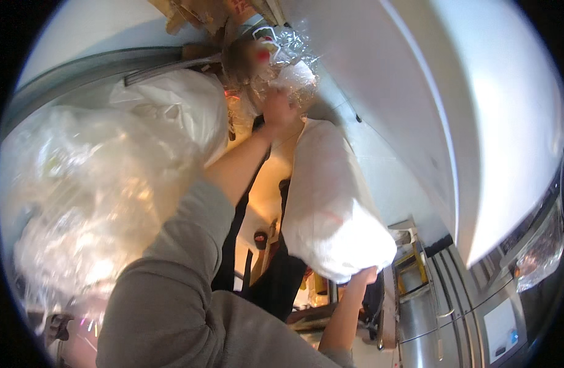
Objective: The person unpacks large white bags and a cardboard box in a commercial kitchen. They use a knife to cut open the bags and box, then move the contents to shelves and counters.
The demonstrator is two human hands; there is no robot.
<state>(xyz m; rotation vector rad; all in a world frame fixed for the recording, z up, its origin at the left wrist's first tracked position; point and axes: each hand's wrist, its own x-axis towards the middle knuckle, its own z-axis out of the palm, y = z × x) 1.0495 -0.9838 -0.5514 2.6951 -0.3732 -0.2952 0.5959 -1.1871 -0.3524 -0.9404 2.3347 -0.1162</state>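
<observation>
A long, stuffed white plastic bag lies to the right of the middle. At its lower end my right hand has its fingers closed on the white plastic. Farther up, my left hand is at the edge of crumpled clear plastic with a white piece in it. The left fingers are blurred and partly hidden, so their grip cannot be told.
Large, full bags of clear plastic and a white bag fill the left side. Torn cardboard is at the top. A curved white surface runs along the right. Stainless steel cabinet fronts stand at lower right.
</observation>
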